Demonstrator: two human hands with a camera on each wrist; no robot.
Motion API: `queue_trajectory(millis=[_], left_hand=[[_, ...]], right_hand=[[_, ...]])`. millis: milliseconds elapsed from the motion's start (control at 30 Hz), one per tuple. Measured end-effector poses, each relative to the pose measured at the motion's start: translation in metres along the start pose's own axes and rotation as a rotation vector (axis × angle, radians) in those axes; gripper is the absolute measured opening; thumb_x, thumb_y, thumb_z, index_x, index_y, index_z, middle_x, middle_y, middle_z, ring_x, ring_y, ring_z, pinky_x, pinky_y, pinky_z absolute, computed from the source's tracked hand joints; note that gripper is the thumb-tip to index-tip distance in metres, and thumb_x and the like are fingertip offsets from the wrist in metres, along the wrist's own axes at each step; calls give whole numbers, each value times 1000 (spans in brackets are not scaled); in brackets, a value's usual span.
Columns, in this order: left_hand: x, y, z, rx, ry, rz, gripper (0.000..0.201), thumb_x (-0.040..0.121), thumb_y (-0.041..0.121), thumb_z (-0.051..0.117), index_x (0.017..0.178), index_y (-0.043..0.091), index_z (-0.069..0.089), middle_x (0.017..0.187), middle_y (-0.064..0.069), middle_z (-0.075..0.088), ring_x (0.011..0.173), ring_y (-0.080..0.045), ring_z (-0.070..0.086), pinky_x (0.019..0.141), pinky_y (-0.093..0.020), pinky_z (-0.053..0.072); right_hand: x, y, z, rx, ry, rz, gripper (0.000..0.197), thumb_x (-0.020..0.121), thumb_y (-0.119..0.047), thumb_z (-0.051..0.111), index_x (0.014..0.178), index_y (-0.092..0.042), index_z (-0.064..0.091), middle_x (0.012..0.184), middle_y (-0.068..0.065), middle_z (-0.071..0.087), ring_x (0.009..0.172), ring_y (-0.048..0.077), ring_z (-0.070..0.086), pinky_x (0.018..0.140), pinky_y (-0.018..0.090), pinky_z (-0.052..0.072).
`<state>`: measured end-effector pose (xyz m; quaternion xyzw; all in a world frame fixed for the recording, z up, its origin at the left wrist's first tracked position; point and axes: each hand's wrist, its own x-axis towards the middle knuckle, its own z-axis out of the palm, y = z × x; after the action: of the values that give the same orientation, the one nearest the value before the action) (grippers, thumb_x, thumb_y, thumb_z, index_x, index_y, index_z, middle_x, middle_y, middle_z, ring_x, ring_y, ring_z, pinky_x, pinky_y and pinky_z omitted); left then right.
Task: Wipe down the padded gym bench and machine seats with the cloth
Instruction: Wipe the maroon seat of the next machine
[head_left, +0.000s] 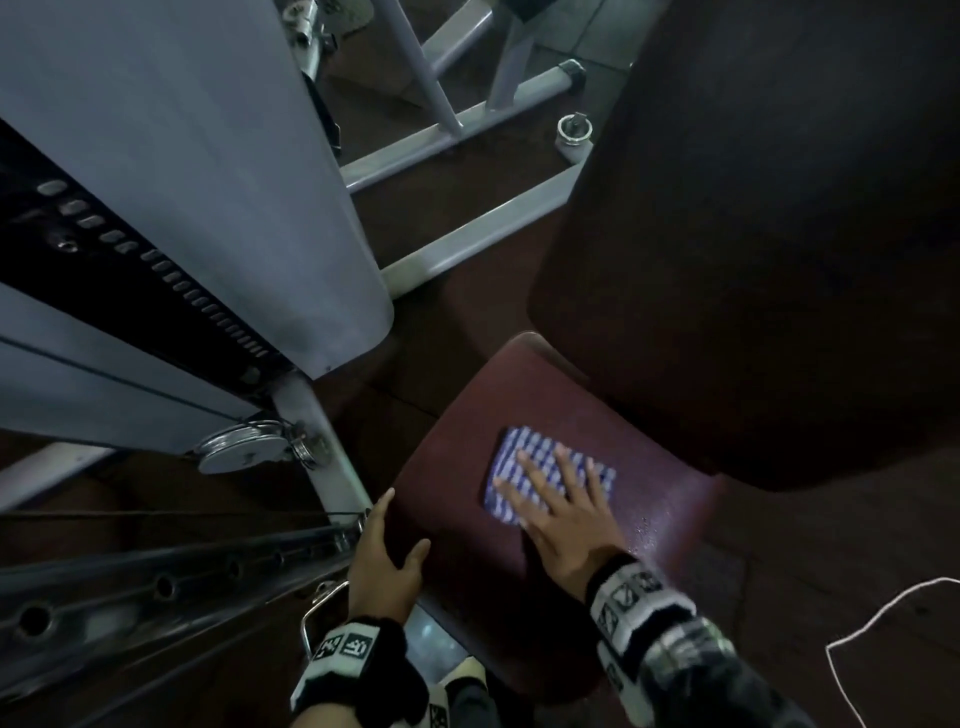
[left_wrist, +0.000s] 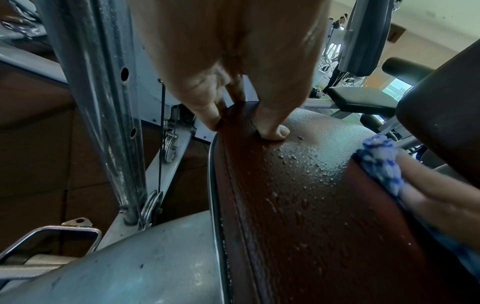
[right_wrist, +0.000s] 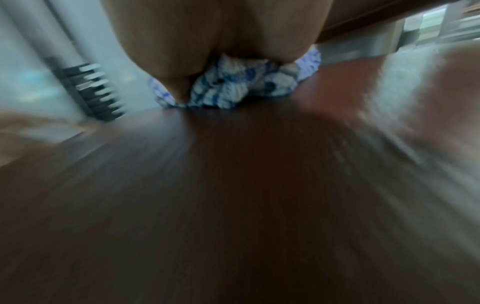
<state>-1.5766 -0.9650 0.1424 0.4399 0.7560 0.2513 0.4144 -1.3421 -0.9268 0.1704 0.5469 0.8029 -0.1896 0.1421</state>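
A maroon padded machine seat (head_left: 457, 467) lies below its darker backrest (head_left: 753, 260). A blue-and-white checked cloth (head_left: 511, 457) sits folded on the seat's middle. My right hand (head_left: 558, 501) presses flat on it, fingers spread and straight. My left hand (head_left: 389, 548) grips the seat's left edge, thumb on top and fingers down the side. In the left wrist view the left hand (left_wrist: 233, 92) straddles the seat (left_wrist: 311, 205) rim, and the cloth (left_wrist: 381, 162) shows at right. The right wrist view is blurred, with the cloth (right_wrist: 246, 86) bunched under my right hand (right_wrist: 207, 41).
Water droplets (left_wrist: 306, 162) bead on the seat's top. A grey weight-stack housing (head_left: 182, 182) stands close at left, with a pulley (head_left: 244, 447) and a perforated steel rail (head_left: 156, 582). Grey frame tubes (head_left: 467, 234) cross the floor behind. A white cable (head_left: 857, 634) lies at right.
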Motion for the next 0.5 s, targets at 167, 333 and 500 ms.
queue_trajectory(millis=[167, 333, 500], left_hand=[[0, 0, 0, 4, -10, 3, 75, 78, 5, 73, 144, 19, 39, 142, -5, 48, 130, -22, 45, 110, -38, 34], [-1, 2, 0, 14, -7, 9, 75, 80, 6, 72, 145, 19, 37, 143, -5, 47, 131, -22, 43, 110, -36, 33], [-1, 1, 0, 8, -22, -11, 76, 81, 7, 71, 146, 23, 35, 145, -3, 45, 133, -20, 42, 111, -39, 33]], right_hand=[[-79, 27, 42, -61, 144, -147, 60, 88, -35, 35, 144, -45, 18, 156, -8, 13, 143, 32, 10, 112, 49, 9], [-82, 77, 44, -15, 227, 123, 48, 97, -47, 9, 145, -47, 9, 157, -13, 2, 145, 28, -3, 111, 48, 6], [-24, 61, 18, 6, 192, 293, 61, 89, -45, 30, 145, -45, 6, 149, -6, 33, 136, 37, 28, 108, 48, 6]])
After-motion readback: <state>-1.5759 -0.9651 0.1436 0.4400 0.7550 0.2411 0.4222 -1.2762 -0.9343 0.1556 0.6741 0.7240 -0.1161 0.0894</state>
